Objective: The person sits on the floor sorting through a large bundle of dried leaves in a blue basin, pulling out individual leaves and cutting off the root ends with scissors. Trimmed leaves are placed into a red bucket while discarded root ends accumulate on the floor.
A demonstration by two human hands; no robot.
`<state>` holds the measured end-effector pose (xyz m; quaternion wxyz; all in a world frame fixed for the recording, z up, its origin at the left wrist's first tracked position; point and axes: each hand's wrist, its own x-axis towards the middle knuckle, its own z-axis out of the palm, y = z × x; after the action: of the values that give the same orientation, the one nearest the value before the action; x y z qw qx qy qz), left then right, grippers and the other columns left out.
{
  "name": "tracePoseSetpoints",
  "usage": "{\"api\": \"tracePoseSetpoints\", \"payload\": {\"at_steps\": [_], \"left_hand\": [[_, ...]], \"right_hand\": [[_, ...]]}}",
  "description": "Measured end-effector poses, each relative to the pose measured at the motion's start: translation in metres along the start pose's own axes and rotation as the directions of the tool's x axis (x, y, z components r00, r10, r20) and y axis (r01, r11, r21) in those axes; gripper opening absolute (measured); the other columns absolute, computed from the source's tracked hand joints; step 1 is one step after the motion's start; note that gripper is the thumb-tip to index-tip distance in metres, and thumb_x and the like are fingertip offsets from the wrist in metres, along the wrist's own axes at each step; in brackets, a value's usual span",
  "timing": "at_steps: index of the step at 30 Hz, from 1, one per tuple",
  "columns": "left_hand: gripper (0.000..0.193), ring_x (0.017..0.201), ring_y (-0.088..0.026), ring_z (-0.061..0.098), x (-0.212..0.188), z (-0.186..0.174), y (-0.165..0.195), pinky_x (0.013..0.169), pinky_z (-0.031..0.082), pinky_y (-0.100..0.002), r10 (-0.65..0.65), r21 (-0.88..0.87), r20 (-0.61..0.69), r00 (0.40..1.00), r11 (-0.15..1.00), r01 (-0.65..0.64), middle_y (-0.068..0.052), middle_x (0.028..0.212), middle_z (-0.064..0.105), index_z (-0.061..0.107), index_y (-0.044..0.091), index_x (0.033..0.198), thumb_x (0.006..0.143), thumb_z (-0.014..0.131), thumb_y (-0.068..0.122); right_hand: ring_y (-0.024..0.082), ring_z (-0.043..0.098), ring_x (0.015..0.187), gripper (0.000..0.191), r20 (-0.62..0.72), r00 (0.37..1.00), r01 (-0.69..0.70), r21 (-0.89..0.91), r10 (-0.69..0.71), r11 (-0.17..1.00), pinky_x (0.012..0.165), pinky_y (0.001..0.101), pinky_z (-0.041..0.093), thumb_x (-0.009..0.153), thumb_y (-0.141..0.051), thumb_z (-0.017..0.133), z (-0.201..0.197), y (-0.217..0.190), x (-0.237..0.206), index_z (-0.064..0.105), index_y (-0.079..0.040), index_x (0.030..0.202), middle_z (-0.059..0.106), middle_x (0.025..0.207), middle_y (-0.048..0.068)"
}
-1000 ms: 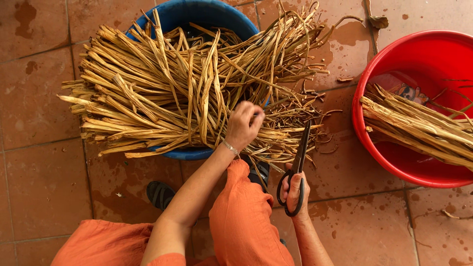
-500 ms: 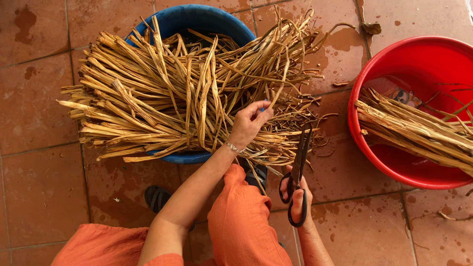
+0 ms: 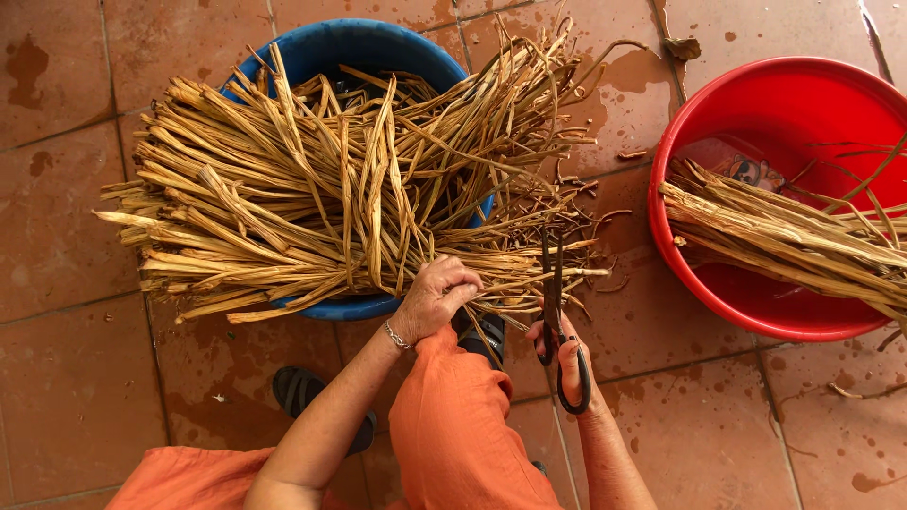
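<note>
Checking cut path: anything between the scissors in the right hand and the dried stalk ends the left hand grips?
Nothing visible. The scissors in the right hand already point into the stalk ends beside the left hand; only loose strands of the same bundle lie there.

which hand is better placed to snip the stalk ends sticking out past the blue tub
The right hand, probably: it holds the black scissors, blades at the stalk ends. The left hand grips the dried stalks.

Bare forearms, no sleeves in view. Thin silver bracelet on left wrist. Loose orange trousers over both knees at 6 o'clock. Dark sandal at 7 o'clock.
</note>
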<state>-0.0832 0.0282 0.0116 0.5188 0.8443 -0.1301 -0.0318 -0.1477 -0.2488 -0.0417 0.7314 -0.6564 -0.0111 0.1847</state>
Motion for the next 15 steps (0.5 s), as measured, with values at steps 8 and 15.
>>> {"api": "tracePoseSetpoints", "payload": {"at_steps": [8,15], "left_hand": [[0.008,0.083,-0.016,0.059,-0.0073,-0.0079,-0.0095,0.079,0.05,-0.031,-0.141,-0.025,-0.061,0.988,0.99,0.14,0.0,0.085,0.063,0.07,0.007,0.088,0.088,0.064,0.011],[0.007,0.082,-0.017,0.059,0.0011,-0.0015,-0.0091,0.079,0.048,-0.033,-0.119,0.025,-0.092,0.989,0.992,0.122,-0.001,0.083,0.063,0.07,0.007,0.086,0.087,0.063,0.01]], "right_hand": [[0.01,0.05,0.082,0.116,-0.022,0.999,0.027,0.086,-0.025,0.996,0.071,0.0264,0.039,0.083,-0.093,0.032,0.0031,-0.0022,0.0016,0.038,-0.004,0.157,0.063,0.102,0.003],[0.008,0.047,0.071,0.115,-0.083,0.996,0.034,0.117,-0.024,0.993,0.063,0.0257,0.036,0.084,-0.093,0.031,0.004,0.0,-0.0026,0.042,-0.003,0.154,0.058,0.089,0.0]]}}
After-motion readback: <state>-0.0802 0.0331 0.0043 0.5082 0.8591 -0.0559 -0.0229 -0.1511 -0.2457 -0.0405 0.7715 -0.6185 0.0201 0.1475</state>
